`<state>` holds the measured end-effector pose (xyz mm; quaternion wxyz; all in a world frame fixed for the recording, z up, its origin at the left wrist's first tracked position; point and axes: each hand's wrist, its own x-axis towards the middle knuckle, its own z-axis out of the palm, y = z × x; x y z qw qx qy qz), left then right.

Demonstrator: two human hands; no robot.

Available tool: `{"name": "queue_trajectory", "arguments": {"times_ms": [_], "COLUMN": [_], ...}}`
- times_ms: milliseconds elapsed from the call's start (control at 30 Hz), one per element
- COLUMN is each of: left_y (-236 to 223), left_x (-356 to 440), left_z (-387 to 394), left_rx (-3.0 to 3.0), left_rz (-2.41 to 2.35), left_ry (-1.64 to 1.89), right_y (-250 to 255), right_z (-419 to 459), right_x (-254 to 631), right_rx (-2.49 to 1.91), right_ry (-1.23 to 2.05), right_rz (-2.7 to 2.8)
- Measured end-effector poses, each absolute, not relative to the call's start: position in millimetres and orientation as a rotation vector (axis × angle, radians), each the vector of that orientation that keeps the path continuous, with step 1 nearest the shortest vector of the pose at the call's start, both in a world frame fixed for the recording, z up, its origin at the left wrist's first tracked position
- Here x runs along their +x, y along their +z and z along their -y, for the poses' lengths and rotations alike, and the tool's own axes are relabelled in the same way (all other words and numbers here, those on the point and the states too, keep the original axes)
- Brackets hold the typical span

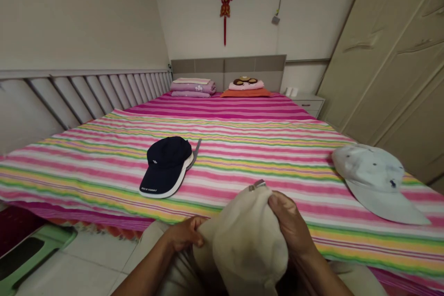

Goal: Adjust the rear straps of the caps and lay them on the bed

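Observation:
A beige cap (243, 240) is between my two hands, above my lap at the bed's near edge. My left hand (187, 233) pinches its left side between thumb and fingers. With the thumb on top, my right hand (289, 222) grips the upper right of the cap, its other fingers partly hidden behind the cloth. A metal strap buckle (257, 185) shows at the cap's far edge. On the bed to the left rests a navy cap (169, 152) with a white-edged brim and a grey strap. To the right lies a white cap (373, 166) with a small dark logo.
A striped sheet (243, 148) covers the bed. Folded bedding (192, 88) and a pink pillow (246, 85) sit by the headboard (239, 67). A railing (104, 92) runs along the left. A green stool (31, 254) stands lower left, a nightstand (308, 101) far right.

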<state>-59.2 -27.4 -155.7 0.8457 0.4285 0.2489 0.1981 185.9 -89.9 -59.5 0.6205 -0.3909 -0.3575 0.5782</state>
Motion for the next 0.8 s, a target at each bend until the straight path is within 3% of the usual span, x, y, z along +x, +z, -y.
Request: {"name": "queue_trajectory", "arguments": {"times_ms": [133, 267, 467, 667, 800], "left_y": [-184.3, -180.6, -130.8, -52.6, -37.7], "left_x": [-62.0, -73.5, -118.4, -145.4, -156.6], "left_z": [54.7, 55.4, 13.6, -43.6, -72.9], "left_rx": [0.756, 0.665, 0.564, 0.361, 0.163], "left_rz": [-0.510, -0.501, -0.543, -0.590, -0.720], "left_ry": [0.622, 0.826, 1.190, 1.664, 1.673], "right_y": [-57.3, -62.6, -89.0, -108.8, -121.0], "right_z": [81.2, 72.6, 66.3, 68.1, 72.2], "right_x": [195.2, 212.8, 245.5, 243.8, 237.1], "right_rx": [-0.948, -1.216, -1.513, -1.448, -1.367], "right_ry": [1.318, 1.192, 0.842, 0.906, 0.993], "right_rz": [0.779, 1.030, 1.302, 1.294, 1.323]}}
